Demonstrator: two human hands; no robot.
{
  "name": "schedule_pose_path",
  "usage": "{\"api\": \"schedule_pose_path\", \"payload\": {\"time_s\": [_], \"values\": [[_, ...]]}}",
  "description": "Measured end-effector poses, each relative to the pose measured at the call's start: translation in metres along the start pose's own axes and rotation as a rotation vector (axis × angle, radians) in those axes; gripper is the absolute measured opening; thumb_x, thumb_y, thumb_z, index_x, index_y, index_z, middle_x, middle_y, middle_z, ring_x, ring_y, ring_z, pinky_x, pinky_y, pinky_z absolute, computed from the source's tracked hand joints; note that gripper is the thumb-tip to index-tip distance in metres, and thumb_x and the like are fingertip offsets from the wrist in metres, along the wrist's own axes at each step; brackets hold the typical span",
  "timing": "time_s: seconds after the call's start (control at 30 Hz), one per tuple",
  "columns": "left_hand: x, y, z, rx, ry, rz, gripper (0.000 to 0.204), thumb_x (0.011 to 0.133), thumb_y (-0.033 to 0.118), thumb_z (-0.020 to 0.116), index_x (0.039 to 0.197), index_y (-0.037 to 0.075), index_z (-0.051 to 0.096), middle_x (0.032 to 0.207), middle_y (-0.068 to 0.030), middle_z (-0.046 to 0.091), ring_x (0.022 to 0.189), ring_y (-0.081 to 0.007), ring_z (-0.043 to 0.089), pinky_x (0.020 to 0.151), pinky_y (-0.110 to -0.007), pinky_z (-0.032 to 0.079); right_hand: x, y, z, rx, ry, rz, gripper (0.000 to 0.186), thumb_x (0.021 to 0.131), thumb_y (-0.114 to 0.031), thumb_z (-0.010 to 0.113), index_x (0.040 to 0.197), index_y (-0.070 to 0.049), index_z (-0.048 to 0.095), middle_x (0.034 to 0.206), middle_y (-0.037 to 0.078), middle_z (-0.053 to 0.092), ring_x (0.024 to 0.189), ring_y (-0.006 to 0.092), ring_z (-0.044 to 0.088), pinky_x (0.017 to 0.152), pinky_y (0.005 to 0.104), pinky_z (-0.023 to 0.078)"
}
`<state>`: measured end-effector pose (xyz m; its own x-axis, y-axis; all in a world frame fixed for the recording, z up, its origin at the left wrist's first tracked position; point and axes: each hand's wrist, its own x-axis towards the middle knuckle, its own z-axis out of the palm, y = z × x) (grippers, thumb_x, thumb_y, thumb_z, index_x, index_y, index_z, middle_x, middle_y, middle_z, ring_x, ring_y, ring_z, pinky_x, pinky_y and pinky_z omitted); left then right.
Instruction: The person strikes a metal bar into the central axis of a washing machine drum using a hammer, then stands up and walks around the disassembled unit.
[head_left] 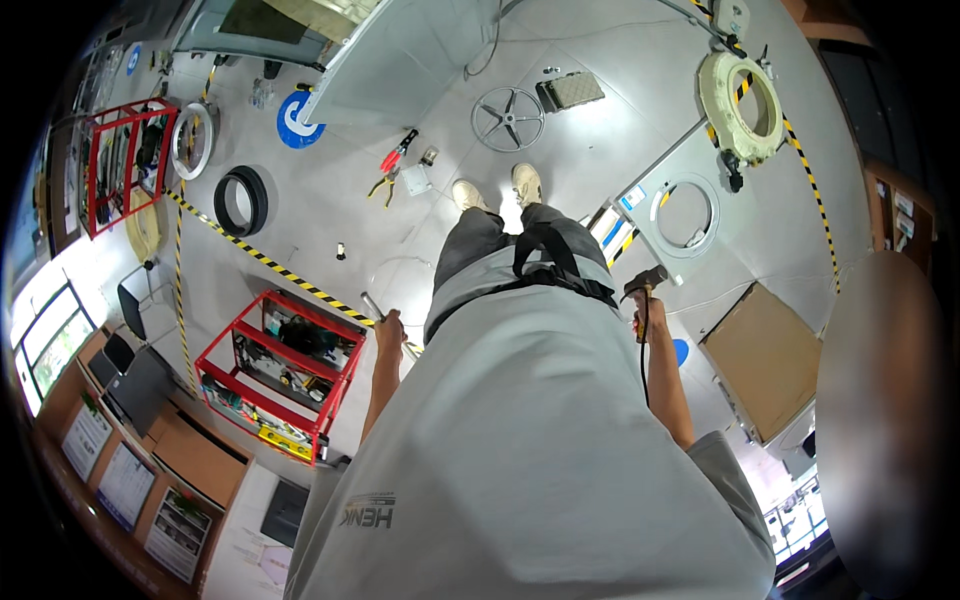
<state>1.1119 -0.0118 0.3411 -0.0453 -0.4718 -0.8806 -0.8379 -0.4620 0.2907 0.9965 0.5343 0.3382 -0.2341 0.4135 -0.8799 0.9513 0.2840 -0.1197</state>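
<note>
Grasping is each hand — left hand (389, 330) a metal rod (372, 306), right hand (653, 317) a dark-headed tool (647, 280) — while red-framed cart (285, 350) contains a yellow spirit level (285, 443).

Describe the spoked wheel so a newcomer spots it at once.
Find the large pale panel at the top. To its right, just beyond the person's shoes, a grey wheel lies on the floor beside a rectangular block. Its five spokes set it apart from the black ring farther left, whose middle is open.
</note>
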Motion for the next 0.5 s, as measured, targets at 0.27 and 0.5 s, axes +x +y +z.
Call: {"api": "schedule_pose_path", "payload": {"time_s": [0.27,0.5], "values": [[0.036,0.123,-0.002,0.228,-0.014,0.429,0.032,0.082,0.021,0.058,0.057,0.012,0.041,0.049,0.0040,0.035,0.039,-0.0084,0.033,0.038,-0.027,0.026,-0.036,0.067,0.046,0.020,0.031,-0.039,0.063,0.091,-0.060,0.038,0.083,-0.003,0.064,0.055,0.005,0.049,0.045,0.0178,0.046,0.041,0.0346,0.037],[-0.043,0.238,0.043,-0.024,-0.274,0.737,0.037,0.087,0.017,0.052,0.056,0.013,0.033,0.053,0.0037,0.030,0.046,-0.0067,0.027,0.045,-0.026,0.023,-0.043,0.080,0.072,-0.015,0.026,-0.184,0.017,0.088,-0.024,0.054,0.086,-0.008,0.058,0.058,0.002,0.047,0.043,0.0142,0.047,0.039,0.0312,0.036]]}}
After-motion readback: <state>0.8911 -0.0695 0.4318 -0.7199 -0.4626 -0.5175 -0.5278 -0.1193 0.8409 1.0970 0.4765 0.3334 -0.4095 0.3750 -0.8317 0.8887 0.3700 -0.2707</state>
